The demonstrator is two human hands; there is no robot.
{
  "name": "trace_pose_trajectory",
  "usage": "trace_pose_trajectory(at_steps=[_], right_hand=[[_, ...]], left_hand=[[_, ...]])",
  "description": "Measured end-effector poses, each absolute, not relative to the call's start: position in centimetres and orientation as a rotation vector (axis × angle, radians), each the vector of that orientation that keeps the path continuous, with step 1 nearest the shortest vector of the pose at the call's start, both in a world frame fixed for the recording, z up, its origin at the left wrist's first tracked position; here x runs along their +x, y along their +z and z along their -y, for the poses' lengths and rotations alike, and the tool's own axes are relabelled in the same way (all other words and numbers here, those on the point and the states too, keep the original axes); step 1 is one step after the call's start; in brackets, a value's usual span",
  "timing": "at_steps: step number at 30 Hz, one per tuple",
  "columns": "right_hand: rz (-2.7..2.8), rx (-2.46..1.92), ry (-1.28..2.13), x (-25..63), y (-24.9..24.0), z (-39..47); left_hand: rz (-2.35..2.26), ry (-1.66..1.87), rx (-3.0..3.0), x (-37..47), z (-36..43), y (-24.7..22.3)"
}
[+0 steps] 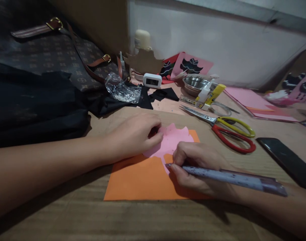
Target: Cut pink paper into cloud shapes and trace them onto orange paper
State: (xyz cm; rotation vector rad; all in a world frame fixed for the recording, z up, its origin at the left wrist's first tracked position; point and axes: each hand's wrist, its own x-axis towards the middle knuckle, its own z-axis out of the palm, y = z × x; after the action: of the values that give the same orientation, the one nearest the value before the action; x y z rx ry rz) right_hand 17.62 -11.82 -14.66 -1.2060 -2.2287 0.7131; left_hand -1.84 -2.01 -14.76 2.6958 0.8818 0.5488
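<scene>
A pink paper cutout (171,138) with a scalloped top edge and a narrow stem lies flat on an orange sheet (138,182). My left hand (140,134) rests on the cutout's left side, its fingers curled and pressing down, with nothing seen in its grip. In my right hand (197,164) is a grey-blue pen (228,177), pinched near its tip. The pen's tip touches or hovers just over the stem's edge; which one I cannot tell. The heel of this hand covers the orange sheet's right part.
Scissors (218,125) with red and yellow handles and a black phone (288,160) lie to the right. Behind are a metal bowl (194,83), a glue stick (215,93), a white digital display (152,80) and a bead bag (124,90). A patterned bag (85,57) stands back left.
</scene>
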Motion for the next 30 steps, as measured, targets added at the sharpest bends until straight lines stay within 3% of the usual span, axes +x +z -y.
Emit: trace_pose_trajectory(at_steps=[6,20,24,30], right_hand=[[2.014,-1.197,0.839,18.1,-15.1,12.1],[2.097,-0.74,0.499,19.1,-12.7,11.8],[1.682,-1.115,0.673,20.6,-10.8,10.6],[1.067,-1.06,1.129,25.0,-9.1,8.8]], left_hand=[[-0.898,0.55,2.705,-1.9,1.9,-14.8],[-0.972,0.408,2.631,-2.4,2.4,-13.9],[-0.948,0.393,2.663,-2.1,2.4,-13.9],[-0.932,0.39,2.641,-2.1,2.5,-13.9]])
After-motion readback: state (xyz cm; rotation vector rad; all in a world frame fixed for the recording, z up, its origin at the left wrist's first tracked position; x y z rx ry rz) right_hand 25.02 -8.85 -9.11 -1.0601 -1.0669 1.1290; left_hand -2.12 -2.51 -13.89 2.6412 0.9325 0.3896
